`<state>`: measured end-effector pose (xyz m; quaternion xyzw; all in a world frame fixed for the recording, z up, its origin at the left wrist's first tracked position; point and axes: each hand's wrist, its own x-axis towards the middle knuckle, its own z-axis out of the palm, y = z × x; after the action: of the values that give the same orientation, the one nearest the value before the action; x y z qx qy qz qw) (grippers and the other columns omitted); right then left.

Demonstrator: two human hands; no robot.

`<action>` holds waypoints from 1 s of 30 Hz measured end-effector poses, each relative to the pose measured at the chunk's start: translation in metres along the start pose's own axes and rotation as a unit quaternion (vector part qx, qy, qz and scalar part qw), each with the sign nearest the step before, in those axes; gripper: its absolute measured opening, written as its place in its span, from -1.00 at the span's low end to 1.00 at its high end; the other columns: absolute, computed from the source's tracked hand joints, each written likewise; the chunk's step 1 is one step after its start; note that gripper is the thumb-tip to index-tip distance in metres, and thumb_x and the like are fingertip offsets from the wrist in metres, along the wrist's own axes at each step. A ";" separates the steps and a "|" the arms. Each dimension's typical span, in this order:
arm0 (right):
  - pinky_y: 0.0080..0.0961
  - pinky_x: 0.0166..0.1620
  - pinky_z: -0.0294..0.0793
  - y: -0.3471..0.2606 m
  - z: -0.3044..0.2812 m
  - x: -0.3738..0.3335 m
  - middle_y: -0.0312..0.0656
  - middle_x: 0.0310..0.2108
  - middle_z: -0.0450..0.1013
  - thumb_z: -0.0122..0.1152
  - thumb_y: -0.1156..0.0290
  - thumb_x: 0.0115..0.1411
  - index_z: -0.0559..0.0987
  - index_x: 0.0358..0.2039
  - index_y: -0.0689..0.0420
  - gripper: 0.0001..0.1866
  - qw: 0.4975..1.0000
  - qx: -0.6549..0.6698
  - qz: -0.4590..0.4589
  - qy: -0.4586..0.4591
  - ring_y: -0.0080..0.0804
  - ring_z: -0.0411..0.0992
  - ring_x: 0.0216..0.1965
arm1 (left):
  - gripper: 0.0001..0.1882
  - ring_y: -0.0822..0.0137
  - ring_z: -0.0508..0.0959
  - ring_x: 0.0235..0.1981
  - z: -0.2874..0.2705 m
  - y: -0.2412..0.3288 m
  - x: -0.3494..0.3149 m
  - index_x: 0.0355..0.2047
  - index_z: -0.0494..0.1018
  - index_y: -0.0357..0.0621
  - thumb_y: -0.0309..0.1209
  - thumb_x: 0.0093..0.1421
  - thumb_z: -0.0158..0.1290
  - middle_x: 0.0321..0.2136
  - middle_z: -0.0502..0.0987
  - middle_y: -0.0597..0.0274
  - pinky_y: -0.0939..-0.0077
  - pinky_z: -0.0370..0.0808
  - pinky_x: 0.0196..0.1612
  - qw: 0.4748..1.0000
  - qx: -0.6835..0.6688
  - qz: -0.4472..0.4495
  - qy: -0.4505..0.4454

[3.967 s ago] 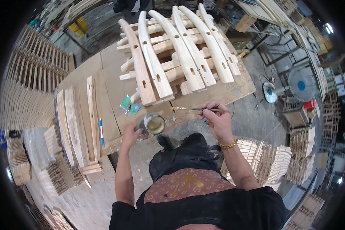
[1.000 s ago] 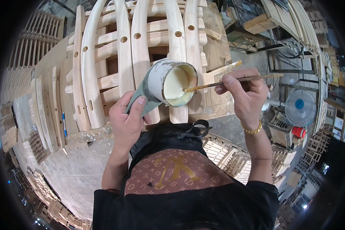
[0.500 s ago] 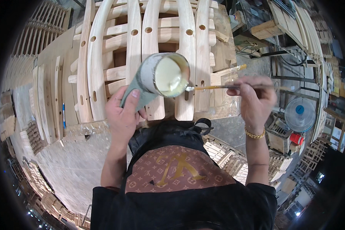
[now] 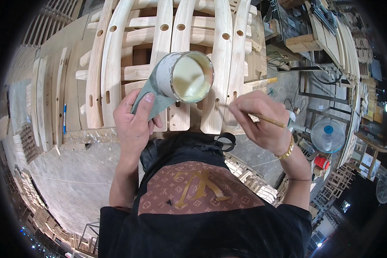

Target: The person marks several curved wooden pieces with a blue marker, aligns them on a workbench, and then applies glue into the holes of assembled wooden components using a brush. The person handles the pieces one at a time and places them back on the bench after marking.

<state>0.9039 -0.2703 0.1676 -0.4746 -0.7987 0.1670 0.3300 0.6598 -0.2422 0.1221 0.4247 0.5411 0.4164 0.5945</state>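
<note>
My left hand [image 4: 135, 114] grips the flat grey-green handle [image 4: 148, 102] of a cup [image 4: 164, 79]. Inside the cup is a cream-coloured liquid [image 4: 195, 71]; its mouth tilts toward me above the wooden slats. A thin wooden stick [image 4: 268, 121] is pinched in my right hand [image 4: 260, 118], which wears a gold bracelet. The stick's far end, blurred, is at or just over a small slot [image 4: 217, 104] near the close end of a pale curved slat [image 4: 211, 121]. Whether the tip is inside the slot I cannot tell.
More curved slats with round holes and slots lie over crosswise pieces on the workbench [image 4: 88, 136]. Left of them are narrow strips [image 4: 44, 103] and a blue pen [image 4: 65, 118]. A fan [image 4: 327, 135] and a red container [image 4: 321, 162] stand to the right.
The stick's tip has left the cup's rim and moved to the slot in the slat. My right hand has come lower and turned. The left still holds the cup.
</note>
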 end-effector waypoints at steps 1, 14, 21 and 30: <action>-0.48 -0.56 0.35 0.002 -0.001 0.001 -0.21 -0.59 0.36 0.32 0.56 -0.03 0.44 -0.50 0.12 -0.82 1.000 -0.015 0.006 0.000 -0.34 0.38 -0.61 | -0.73 0.66 0.27 -0.81 0.000 0.000 0.000 -0.33 0.45 -0.29 -0.27 0.24 0.01 -0.76 0.40 0.31 0.78 0.09 -0.75 1.000 -0.004 0.001 0.000; -0.58 -0.54 0.41 0.005 -0.001 0.002 -0.20 -0.56 0.47 0.33 0.63 -0.07 0.43 -0.50 0.14 -0.78 0.999 -0.013 -0.032 -0.032 -0.38 0.47 -0.55 | -0.74 0.63 0.32 -0.77 0.004 -0.001 0.006 -0.34 0.46 -0.29 -0.28 0.24 0.03 -0.73 0.41 0.34 0.76 0.11 -0.72 1.000 -0.003 -0.003 -0.008; -0.57 -0.56 0.38 0.002 -0.012 0.000 -0.16 -0.57 0.45 0.28 0.61 -0.03 0.47 -0.46 0.17 -0.85 0.994 0.053 -0.049 0.078 -0.39 0.44 -0.57 | -0.74 0.62 0.32 -0.76 0.007 0.001 0.007 -0.33 0.46 -0.32 -0.31 0.24 0.02 -0.71 0.42 0.33 0.73 0.17 -0.71 0.999 0.026 0.009 -0.019; -0.62 -0.55 0.52 0.031 0.003 0.005 -0.11 -0.55 0.48 0.21 0.56 0.12 0.44 -0.41 0.28 -0.89 0.884 0.341 0.217 0.236 -0.48 0.50 -0.57 | -0.73 0.59 0.35 -0.75 0.019 0.007 0.006 -0.31 0.46 -0.34 -0.30 0.25 0.01 -0.66 0.43 0.33 0.72 0.22 -0.69 0.999 0.020 0.010 -0.048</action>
<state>0.9200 -0.2503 0.1496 -0.5197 -0.4677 0.3797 0.6058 0.6790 -0.2356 0.1276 0.4612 0.5159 0.3905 0.6071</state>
